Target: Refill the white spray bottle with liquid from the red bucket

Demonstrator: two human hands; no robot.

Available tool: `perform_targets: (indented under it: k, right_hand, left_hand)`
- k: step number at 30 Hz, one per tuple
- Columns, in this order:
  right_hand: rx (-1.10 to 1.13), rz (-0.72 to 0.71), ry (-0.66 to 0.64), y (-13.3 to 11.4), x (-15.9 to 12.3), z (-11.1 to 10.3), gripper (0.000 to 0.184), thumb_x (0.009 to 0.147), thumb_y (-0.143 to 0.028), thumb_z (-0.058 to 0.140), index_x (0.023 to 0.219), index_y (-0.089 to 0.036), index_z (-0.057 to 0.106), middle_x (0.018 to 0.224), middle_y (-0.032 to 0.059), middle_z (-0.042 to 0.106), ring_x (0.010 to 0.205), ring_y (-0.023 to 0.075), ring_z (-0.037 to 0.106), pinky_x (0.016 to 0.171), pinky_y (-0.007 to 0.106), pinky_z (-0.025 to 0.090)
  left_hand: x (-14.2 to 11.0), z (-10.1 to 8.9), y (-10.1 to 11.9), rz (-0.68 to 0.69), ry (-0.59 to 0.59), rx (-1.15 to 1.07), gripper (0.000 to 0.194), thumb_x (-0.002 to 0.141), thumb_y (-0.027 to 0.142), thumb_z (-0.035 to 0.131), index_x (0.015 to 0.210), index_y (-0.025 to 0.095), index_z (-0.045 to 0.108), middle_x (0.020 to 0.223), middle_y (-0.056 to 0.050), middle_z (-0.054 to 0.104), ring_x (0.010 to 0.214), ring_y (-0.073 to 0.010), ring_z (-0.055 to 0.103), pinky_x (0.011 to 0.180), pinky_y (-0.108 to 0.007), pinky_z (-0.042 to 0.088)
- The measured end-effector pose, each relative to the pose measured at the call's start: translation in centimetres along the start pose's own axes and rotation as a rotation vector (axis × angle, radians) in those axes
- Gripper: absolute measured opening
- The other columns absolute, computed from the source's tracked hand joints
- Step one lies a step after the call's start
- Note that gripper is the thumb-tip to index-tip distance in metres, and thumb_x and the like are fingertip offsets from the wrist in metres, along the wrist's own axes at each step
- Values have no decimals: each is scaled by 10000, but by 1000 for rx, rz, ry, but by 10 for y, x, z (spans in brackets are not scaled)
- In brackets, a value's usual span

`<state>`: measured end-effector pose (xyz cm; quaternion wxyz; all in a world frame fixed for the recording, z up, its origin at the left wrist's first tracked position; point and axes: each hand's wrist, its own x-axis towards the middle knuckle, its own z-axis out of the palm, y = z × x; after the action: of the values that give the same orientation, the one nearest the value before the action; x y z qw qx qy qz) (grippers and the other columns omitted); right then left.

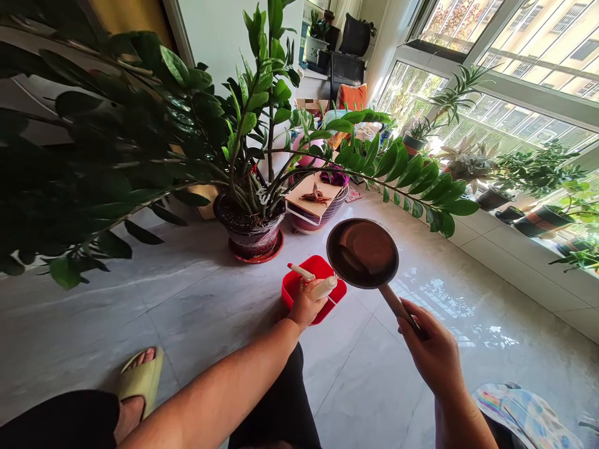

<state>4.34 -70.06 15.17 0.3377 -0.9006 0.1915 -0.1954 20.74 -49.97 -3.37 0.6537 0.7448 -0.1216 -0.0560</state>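
My right hand (pixel 433 349) is closed round the wooden handle of a dark round ladle (pixel 362 252), held level above the floor with brownish water in its bowl. My left hand (pixel 306 302) grips the white handle (pixel 312 280) of a red bucket (pixel 292 287) that stands on the grey tiles just left of the ladle. Behind the bucket a large leafy plant (pixel 255 125) grows from a dark glazed pot (pixel 250 231) on a red saucer. One long leafy stem arches to the right above the ladle.
A striped basket with cardboard on top (pixel 318 206) stands beside the pot. Several potted plants (pixel 533 181) line the window sill at the right. Big leaves (pixel 93 156) fill the left. My foot in a green slipper (pixel 140 380) rests at the lower left.
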Motion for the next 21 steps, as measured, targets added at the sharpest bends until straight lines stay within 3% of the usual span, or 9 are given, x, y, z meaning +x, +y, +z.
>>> perform_targets:
  k: [8,14,21]
  right_hand:
    - [-51,-93,30,-2,-3,0,336,972,-399,675,1243,-235,785,1058,73,788,832,253,766,806,372,660]
    - [-92,-188,56,-3,-5,0,293,1007,-356,648,1242,-239,778,1124,70,780,951,252,770,807,326,658]
    - [-138,-232,65,0,-7,0,293,1028,-343,631,1272,-244,762,1156,70,775,991,257,769,857,347,655]
  left_hand:
    - [1,3,-10,-4,-25,31,494,738,200,796,1229,257,799,1325,-150,597,1298,-357,570,1240,-624,423]
    - [1,3,-7,-17,-45,52,506,747,209,779,1251,244,792,1329,-163,587,1309,-368,572,1248,-629,420]
    - [1,2,-3,-46,-51,78,515,750,195,781,1261,257,783,1348,-152,580,1337,-358,557,1266,-621,407]
